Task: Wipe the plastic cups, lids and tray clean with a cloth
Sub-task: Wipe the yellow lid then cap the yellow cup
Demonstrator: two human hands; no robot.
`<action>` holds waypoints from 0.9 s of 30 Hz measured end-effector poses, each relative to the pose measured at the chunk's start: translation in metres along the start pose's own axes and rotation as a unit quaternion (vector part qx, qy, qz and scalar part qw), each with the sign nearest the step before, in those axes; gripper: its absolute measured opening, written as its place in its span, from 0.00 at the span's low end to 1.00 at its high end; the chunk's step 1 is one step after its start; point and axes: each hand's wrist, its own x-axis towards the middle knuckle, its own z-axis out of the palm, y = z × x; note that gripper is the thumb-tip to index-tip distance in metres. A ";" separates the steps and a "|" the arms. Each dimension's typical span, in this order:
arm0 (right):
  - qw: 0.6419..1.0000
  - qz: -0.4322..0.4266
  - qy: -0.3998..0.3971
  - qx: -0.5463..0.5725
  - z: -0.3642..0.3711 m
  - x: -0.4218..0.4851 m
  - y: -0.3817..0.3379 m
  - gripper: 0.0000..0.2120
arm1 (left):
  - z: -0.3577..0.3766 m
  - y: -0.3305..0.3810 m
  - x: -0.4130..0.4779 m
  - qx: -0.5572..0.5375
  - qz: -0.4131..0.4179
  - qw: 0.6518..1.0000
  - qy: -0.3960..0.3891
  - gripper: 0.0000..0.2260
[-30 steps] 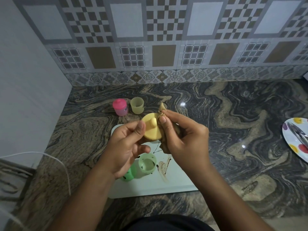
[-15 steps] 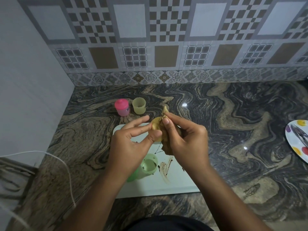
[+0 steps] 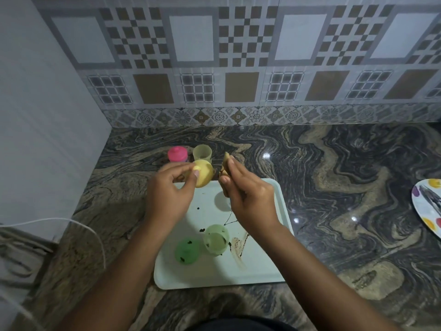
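Note:
My left hand (image 3: 168, 195) pinches a yellow lid (image 3: 203, 176) by its knob, just above the far left corner of the pale tray (image 3: 262, 266). To its right, my right hand (image 3: 248, 199) grips a bunched brownish cloth (image 3: 225, 167), a small gap away from the lid. On the tray lie a green lid (image 3: 187, 250) and a pale green cup (image 3: 216, 240) on its side, both with dark spots. Brown and dark smears mark the tray near the cup. Behind the tray stand a pink-lidded cup (image 3: 177, 154) and an open yellow-green cup (image 3: 202, 152).
The marbled stone counter (image 3: 334, 187) runs to a tiled back wall. A spotted plate (image 3: 427, 206) holding a metal utensil sits at the right edge. White cables (image 3: 71, 225) trail over the counter's left side by a plain side wall.
My hands have parted: the left has carried the yellow lid left and toward the back, off the cloth. The right, still holding the cloth, has drawn slightly right, uncovering the tray.

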 end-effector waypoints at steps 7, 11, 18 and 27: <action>0.984 -0.071 -0.096 -0.133 0.034 0.056 0.064 0.19 | 0.014 -0.033 0.076 0.164 0.042 0.985 -0.015 0.12; 0.966 -0.051 -0.181 -0.178 0.061 0.076 0.105 0.24 | 0.038 -0.044 0.101 0.234 0.011 0.970 -0.060 0.12; 0.958 0.051 -0.207 -0.192 0.085 0.093 0.135 0.25 | 0.077 -0.068 0.117 0.288 -0.003 0.952 -0.104 0.11; 0.967 0.060 -0.178 -0.171 0.079 0.081 0.138 0.24 | 0.098 -0.092 0.134 0.311 0.027 0.944 -0.101 0.11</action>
